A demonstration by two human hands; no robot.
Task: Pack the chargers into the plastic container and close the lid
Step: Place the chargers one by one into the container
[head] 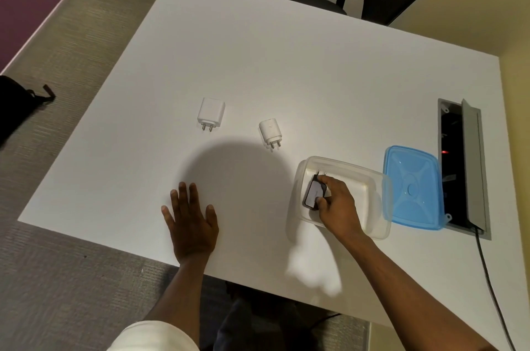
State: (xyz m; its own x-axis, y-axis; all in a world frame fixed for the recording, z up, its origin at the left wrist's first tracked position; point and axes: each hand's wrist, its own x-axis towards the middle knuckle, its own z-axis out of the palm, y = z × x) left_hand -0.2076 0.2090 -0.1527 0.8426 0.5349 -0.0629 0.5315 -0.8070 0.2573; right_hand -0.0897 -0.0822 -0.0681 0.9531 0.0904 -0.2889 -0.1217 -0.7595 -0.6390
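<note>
Head view showed your left hand (190, 221) flat on the white table (286, 69), fingers spread, holding nothing. Your right hand (337, 203) pinched the black charger (313, 194) inside the clear container (375, 178). The blue lid (413, 187) lay beside it. Farther away, two white chargers (211, 113) (271, 132) rested apart on the table.

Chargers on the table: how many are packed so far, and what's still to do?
None is fully packed yet. The right hand is lowering a black charger into the clear container. Two white chargers remain on the table, the left hand rests flat, and the blue lid lies beside the container.
</note>
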